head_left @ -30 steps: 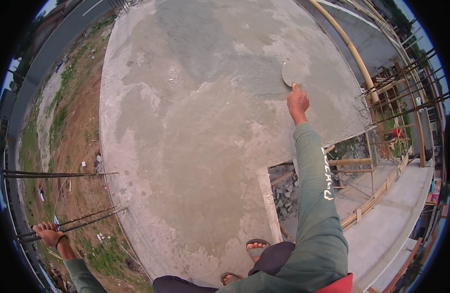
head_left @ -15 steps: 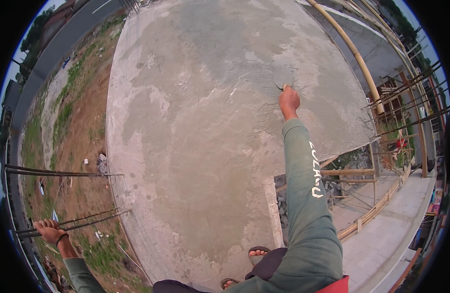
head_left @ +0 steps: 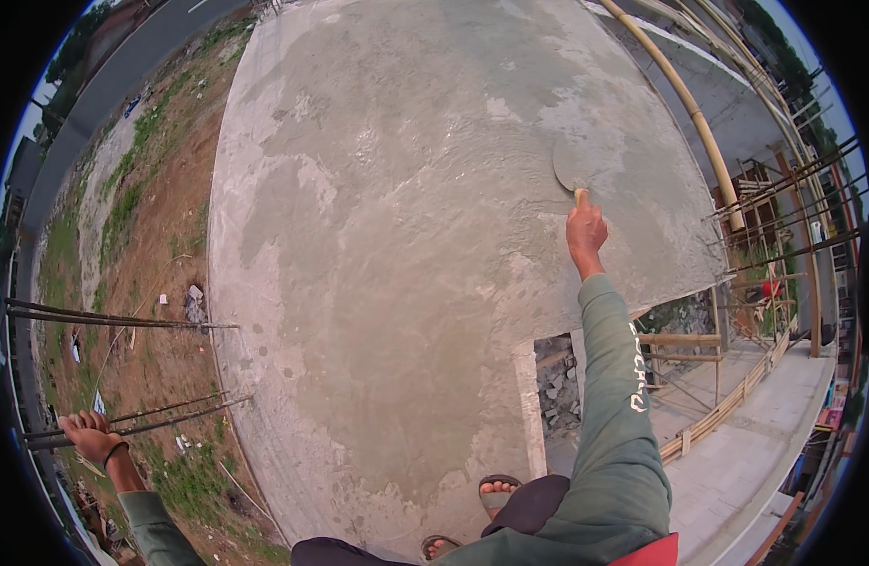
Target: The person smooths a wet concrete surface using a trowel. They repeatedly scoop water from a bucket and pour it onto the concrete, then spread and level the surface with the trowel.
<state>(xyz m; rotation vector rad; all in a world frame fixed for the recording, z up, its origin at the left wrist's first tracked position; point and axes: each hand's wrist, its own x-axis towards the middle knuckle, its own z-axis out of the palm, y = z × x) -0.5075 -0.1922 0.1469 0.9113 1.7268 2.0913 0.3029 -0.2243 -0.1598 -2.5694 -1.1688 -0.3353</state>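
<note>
My right hand (head_left: 586,226) is closed on the short handle of a rounded metal trowel (head_left: 566,168), its blade on the wet grey concrete slab (head_left: 387,255). Ripples and smeared patches show in the wet surface left of the blade. At the far lower left, my left hand (head_left: 90,434) is closed around steel rebar (head_left: 170,413) that sticks out past the slab's edge. My sandalled feet stand at the bottom of the slab, beside the rim of a square opening (head_left: 527,396).
Stones (head_left: 557,387) show down in the opening. More rebar juts out at left (head_left: 123,321) and right (head_left: 802,193). Bamboo poles (head_left: 689,113) and scaffolding (head_left: 764,302) line the right side over a lower concrete surface (head_left: 736,443). Dirt and grass (head_left: 142,255) lie below the left edge.
My right hand with the trowel shifted slightly left, then came right and nearer to me, to a lower spot in the picture. My left hand stays on the rebar.
</note>
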